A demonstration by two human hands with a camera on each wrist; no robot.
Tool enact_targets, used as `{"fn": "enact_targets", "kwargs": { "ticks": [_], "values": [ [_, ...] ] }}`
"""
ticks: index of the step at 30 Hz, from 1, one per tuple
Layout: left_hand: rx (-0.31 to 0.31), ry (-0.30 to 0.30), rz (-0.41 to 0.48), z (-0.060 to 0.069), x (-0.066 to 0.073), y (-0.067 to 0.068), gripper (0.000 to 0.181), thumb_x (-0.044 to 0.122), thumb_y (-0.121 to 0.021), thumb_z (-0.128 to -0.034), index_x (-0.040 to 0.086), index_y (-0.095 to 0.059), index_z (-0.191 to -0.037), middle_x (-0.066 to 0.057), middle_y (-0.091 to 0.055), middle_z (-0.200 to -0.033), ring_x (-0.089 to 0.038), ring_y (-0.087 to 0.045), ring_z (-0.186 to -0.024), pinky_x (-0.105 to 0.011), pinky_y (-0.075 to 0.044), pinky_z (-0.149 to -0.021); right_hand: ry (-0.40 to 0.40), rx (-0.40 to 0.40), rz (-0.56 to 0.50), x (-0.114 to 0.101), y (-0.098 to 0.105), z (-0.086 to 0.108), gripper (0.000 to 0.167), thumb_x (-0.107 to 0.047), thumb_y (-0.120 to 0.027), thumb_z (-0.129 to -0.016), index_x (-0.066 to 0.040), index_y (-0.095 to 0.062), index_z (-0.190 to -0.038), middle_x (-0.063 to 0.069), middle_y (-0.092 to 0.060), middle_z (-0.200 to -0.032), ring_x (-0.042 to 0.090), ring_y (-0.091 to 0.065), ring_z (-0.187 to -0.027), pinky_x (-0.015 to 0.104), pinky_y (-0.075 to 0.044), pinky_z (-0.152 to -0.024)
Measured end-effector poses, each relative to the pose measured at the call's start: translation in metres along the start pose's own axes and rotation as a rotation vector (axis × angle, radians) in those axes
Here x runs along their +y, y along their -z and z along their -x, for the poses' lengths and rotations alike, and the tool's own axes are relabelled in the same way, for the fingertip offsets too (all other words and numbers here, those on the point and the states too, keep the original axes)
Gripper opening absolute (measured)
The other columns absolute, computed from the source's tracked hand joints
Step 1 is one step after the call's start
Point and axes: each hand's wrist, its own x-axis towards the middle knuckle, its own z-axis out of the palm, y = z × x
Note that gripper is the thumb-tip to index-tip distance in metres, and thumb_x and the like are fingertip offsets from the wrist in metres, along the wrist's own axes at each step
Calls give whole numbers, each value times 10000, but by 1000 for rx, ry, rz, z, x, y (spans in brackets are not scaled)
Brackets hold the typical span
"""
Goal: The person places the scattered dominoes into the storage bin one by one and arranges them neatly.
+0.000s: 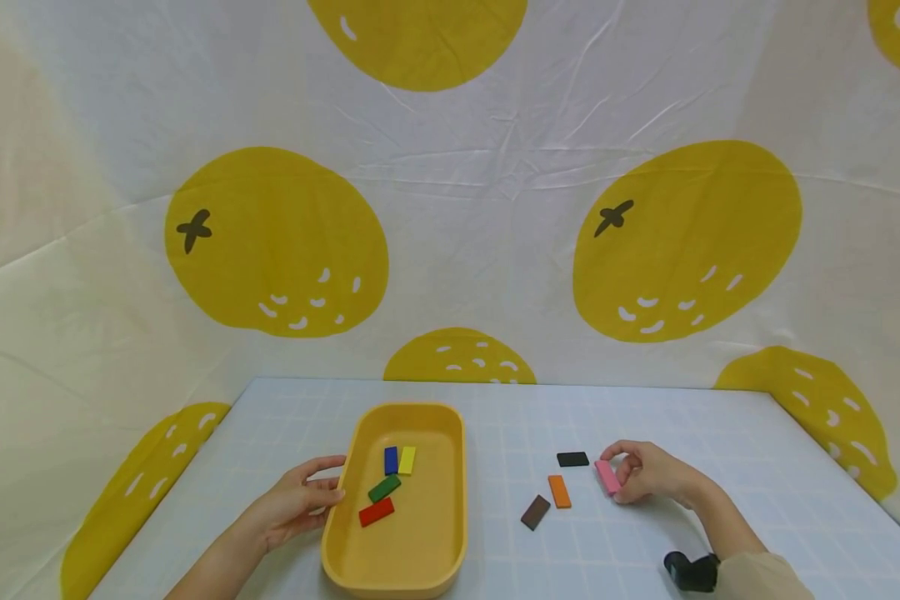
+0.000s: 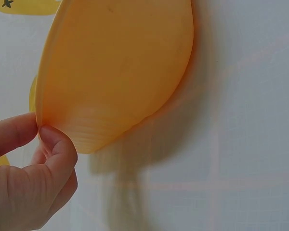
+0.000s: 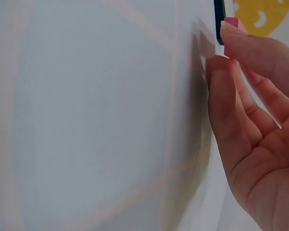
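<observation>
My left hand (image 1: 294,504) pinches the left rim of a yellow tray (image 1: 450,550) between thumb and fingers, which the left wrist view shows close up. Inside the tray lie a blue block (image 1: 391,461), a yellow block (image 1: 407,461), a green block (image 1: 384,488) and a red block (image 1: 377,512). On the right, my right hand (image 1: 656,473) holds a pink block (image 1: 607,477) by its ends, at or just above the table; I cannot tell if it touches. Left of it lie a black block (image 1: 573,459), an orange block (image 1: 559,492) and a brown block (image 1: 536,512).
A light blue checked cloth covers the table (image 1: 510,433). Behind it hangs a white curtain (image 1: 480,250) printed with yellow fruit. A black device (image 1: 692,572) sits at the right wrist, by the beige sleeve (image 1: 761,577).
</observation>
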Motion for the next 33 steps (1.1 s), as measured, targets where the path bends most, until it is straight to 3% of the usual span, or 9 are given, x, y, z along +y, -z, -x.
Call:
{"fn": "enact_targets", "kwargs": {
  "ticks": [5,14,21,28,33],
  "values": [
    [-3,0,-1,0,0,0,606,-43,-635,-837,-4,-354,-1372,-183,-566,-1106,-232,-571,-840,-349,-528,-762,30,-38,-77,0,1,-1,565,-31,-747,-744,33,-443,-1215,92,-550,-820,223,-522,-755,309,-474,-669],
    [-1,-3,0,1,1,0,603,-52,-629,-836,-6,-353,-1371,-183,-569,-1108,-233,-574,-844,-350,-528,-763,16,-2,-60,-10,0,-4,550,-59,-748,-746,3,-473,-1219,97,-601,-882,228,-538,-835,330,-484,-757],
    [1,-2,5,2,3,-1,601,-58,-630,-833,-8,-360,-1367,-184,-574,-1108,-229,-575,-843,-345,-527,-755,59,-35,-84,-19,-1,-7,542,-41,-725,-750,3,-467,-1224,106,-603,-905,239,-541,-844,331,-479,-748],
    [-97,-45,12,3,1,3,640,-55,-609,-849,-37,-280,-1398,-147,-581,-1072,-197,-581,-853,-329,-522,-736,93,-44,-94,-30,-4,-12,543,-20,-709,-744,8,-463,-1227,114,-609,-924,245,-544,-851,326,-494,-746],
    [-113,-43,27,2,0,4,654,-48,-615,-849,-32,-270,-1404,-135,-574,-1068,-197,-584,-859,-318,-519,-728,103,-55,-85,-39,-6,-17,542,-38,-721,-746,1,-469,-1224,118,-612,-919,250,-551,-838,330,-484,-747]
  ]
}}
